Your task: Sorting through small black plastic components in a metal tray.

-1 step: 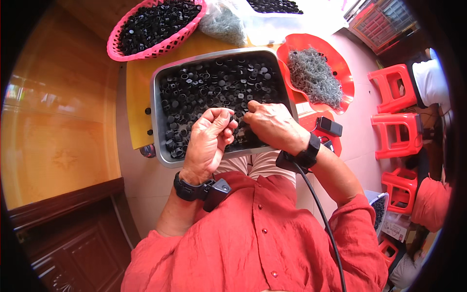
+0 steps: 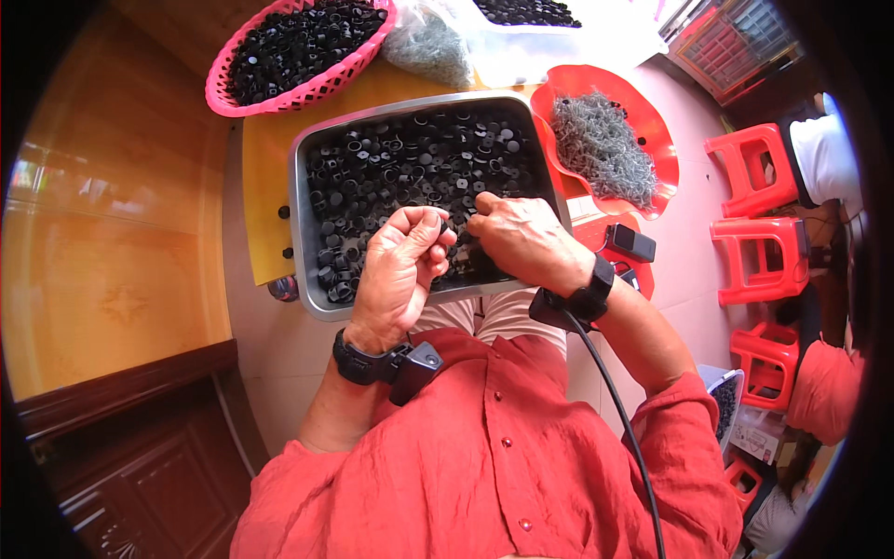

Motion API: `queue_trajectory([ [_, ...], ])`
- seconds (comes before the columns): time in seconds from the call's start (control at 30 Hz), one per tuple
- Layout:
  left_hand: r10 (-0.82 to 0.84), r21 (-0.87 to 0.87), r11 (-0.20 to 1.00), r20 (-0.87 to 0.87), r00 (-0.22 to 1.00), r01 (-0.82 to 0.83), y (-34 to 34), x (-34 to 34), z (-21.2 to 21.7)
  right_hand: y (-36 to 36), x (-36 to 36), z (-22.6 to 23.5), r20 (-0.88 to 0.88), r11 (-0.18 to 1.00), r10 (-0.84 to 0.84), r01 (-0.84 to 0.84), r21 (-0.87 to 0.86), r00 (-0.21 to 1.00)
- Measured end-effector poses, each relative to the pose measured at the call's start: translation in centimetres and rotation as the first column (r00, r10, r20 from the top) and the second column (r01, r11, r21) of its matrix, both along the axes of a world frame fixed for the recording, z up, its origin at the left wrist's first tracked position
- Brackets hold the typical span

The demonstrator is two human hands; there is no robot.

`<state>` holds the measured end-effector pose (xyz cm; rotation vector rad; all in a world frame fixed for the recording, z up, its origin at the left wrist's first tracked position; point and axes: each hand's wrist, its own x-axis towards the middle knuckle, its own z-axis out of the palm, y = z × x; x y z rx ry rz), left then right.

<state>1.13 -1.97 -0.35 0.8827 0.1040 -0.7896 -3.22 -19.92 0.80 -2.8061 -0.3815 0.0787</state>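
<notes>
A metal tray [image 2: 303,233] sits in front of me, filled with several small black plastic parts [image 2: 419,158]. My left hand [image 2: 396,275] is curled over the tray's near edge and pinches one small black part [image 2: 441,224] between thumb and fingers. My right hand [image 2: 526,240] is just to its right. Its fingertips are drawn together and nearly touch the left hand's fingertips. What they pinch is hidden. Both wrists wear black bands, and a cable runs from the right one.
A red dish [image 2: 652,177] of grey wire pieces lies right of the tray. A pink basket [image 2: 223,93] of black parts and a clear bag [image 2: 428,42] stand behind. A black device [image 2: 633,242], red stools [image 2: 754,168] and another person's white sleeve [image 2: 824,154] are at right.
</notes>
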Motion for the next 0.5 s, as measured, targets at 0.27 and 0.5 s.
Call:
queue_trajectory([
  [0.27, -0.046, 0.052, 0.998, 0.077, 0.996, 0.042, -0.1, -0.4, 0.4, -0.7, -1.6, -0.8, -0.09, 0.6, -0.325, 0.279, 0.75, 0.941],
  [0.5, -0.112, -0.01, 0.994, -0.004, 0.994, 0.112, -0.9, -0.6, 0.8, -0.5, -3.8, 1.5, -0.432, 0.14, -0.145, 0.451, 0.882, 0.89],
])
